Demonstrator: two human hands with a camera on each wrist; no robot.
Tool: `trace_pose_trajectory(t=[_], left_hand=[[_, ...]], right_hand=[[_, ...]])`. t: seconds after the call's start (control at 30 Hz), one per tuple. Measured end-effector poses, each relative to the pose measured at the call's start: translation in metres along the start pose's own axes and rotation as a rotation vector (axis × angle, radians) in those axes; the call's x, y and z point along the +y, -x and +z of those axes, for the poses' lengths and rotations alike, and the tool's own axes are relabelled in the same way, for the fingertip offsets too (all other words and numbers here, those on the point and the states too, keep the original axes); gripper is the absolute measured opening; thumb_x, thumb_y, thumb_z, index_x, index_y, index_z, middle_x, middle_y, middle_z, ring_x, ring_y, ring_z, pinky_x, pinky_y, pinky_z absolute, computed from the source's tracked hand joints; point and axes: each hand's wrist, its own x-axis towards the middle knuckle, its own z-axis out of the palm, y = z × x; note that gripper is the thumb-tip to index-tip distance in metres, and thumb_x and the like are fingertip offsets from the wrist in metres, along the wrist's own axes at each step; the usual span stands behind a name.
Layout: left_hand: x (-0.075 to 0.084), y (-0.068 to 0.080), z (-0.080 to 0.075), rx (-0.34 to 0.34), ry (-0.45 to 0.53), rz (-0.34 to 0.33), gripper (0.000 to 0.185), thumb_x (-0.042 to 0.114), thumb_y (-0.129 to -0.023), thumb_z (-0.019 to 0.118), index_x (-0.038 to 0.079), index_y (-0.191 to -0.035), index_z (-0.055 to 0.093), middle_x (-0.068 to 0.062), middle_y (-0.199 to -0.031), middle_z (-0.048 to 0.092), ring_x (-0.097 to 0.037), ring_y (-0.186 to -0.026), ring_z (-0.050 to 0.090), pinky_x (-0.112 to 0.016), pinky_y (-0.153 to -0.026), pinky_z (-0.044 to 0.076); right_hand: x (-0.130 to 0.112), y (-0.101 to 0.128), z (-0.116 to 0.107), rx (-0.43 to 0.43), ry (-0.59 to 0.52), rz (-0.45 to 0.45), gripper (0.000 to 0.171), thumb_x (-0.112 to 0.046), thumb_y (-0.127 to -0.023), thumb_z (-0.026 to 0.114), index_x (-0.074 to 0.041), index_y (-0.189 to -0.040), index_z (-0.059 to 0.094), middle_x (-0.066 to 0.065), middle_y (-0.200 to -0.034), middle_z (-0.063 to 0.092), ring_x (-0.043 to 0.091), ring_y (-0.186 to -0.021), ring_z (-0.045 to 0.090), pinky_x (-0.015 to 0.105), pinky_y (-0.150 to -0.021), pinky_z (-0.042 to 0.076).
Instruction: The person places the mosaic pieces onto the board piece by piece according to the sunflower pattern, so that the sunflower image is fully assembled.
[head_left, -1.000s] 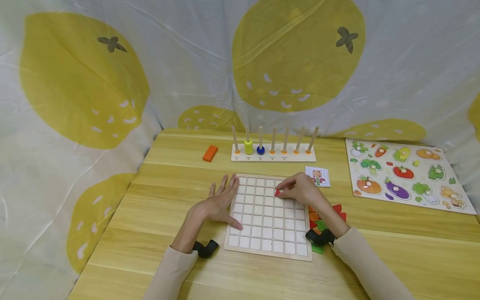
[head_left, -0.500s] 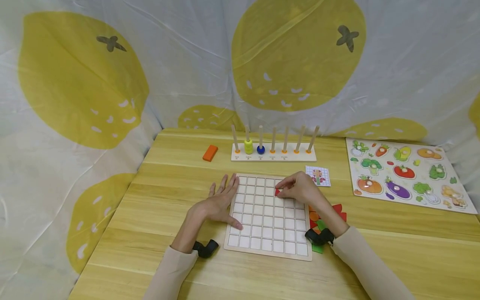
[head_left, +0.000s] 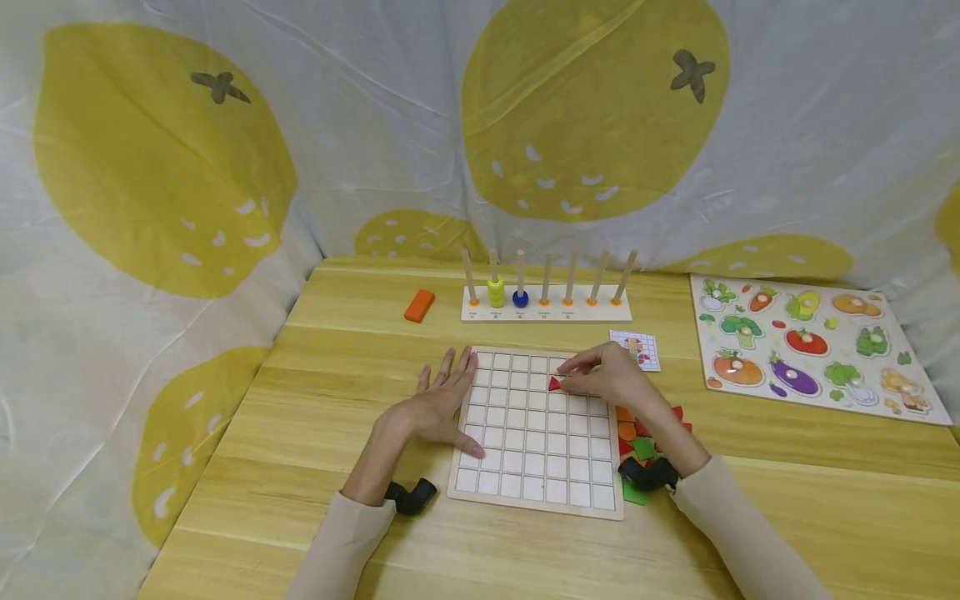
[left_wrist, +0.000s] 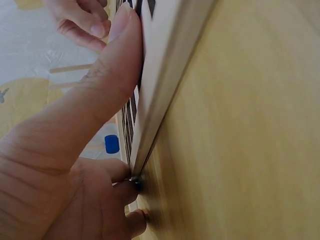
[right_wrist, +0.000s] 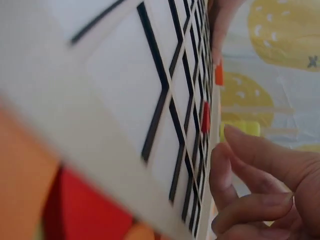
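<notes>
A white grid board (head_left: 536,433) in a wooden frame lies on the table in front of me. My left hand (head_left: 442,404) rests flat against the board's left edge, fingers straight, thumb (left_wrist: 100,100) pressing on the frame (left_wrist: 160,90). A small red triangle (head_left: 554,383) sits in a cell near the board's top. My right hand (head_left: 600,377) hovers just right of it, its loosely curled fingertips (right_wrist: 250,150) a little off the red piece (right_wrist: 205,117) and holding nothing.
Loose red, orange and green pieces (head_left: 645,437) lie right of the board, partly under my right wrist. Behind it are a pattern card (head_left: 636,348), a peg rack (head_left: 546,310) with yellow and blue rings, and an orange block (head_left: 419,306). A vegetable puzzle (head_left: 813,350) lies far right.
My right hand has drawn slightly to the right, uncovering the red triangle in its cell. The left hand and the board have not moved.
</notes>
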Motion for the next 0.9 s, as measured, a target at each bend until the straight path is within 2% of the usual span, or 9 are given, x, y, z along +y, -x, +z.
trace_pose_trajectory(t=[0.2,0.4,0.57,0.63,0.73,0.9], left_hand=[[0.000,0.001,0.001,-0.003,0.011,-0.002,0.140,0.062,-0.064,0.079,0.006,-0.153,-0.014,-0.011,-0.161,-0.022,-0.035,-0.148,-0.020,-0.064,-0.117,-0.005],[-0.001,0.000,0.001,-0.001,0.024,-0.002,0.141,0.061,-0.063,0.079,0.008,-0.153,-0.015,-0.010,-0.161,-0.022,-0.034,-0.148,-0.021,-0.063,-0.117,-0.006],[-0.002,0.000,0.000,-0.002,0.028,-0.011,0.141,0.062,-0.064,0.079,0.008,-0.153,-0.016,-0.009,-0.161,-0.023,-0.034,-0.148,-0.021,-0.063,-0.117,-0.006],[-0.002,0.000,0.000,0.003,0.028,-0.010,0.141,0.061,-0.064,0.079,0.008,-0.153,-0.015,-0.010,-0.161,-0.023,-0.034,-0.148,-0.021,-0.063,-0.117,-0.007],[-0.003,0.000,0.000,-0.002,0.024,-0.008,0.141,0.062,-0.064,0.079,0.008,-0.152,-0.017,-0.009,-0.160,-0.024,-0.034,-0.148,-0.021,-0.063,-0.117,-0.007],[-0.002,-0.002,0.001,-0.003,0.024,0.001,0.140,0.063,-0.064,0.078,0.009,-0.153,-0.016,-0.009,-0.160,-0.024,-0.033,-0.148,-0.022,-0.063,-0.117,-0.007]], right_hand=[[0.018,0.019,-0.026,0.017,0.032,-0.024,0.025,-0.030,-0.083,0.076,-0.017,-0.103,0.076,0.006,-0.085,0.068,0.019,-0.068,0.057,0.023,-0.051,0.044],[0.037,0.041,-0.051,0.016,0.058,0.022,0.030,-0.030,-0.084,0.075,-0.012,-0.108,0.074,0.009,-0.085,0.065,0.014,-0.055,0.050,0.023,-0.047,0.039],[0.050,0.051,-0.064,0.018,0.090,0.059,0.032,-0.034,-0.082,0.076,-0.017,-0.109,0.074,0.007,-0.084,0.062,0.015,-0.064,0.052,0.023,-0.051,0.041],[0.054,0.052,-0.066,0.026,0.101,0.077,0.032,-0.035,-0.082,0.076,-0.019,-0.109,0.074,0.004,-0.078,0.058,0.014,-0.065,0.051,0.023,-0.052,0.040],[0.058,0.051,-0.069,0.012,0.090,0.091,0.033,-0.030,-0.083,0.075,-0.015,-0.112,0.072,0.002,-0.067,0.045,0.014,-0.059,0.043,0.025,-0.050,0.035],[0.061,0.052,-0.070,-0.020,0.072,0.117,0.034,-0.022,-0.085,0.074,-0.009,-0.116,0.070,-0.002,-0.060,0.033,0.012,-0.054,0.036,0.026,-0.049,0.033]])
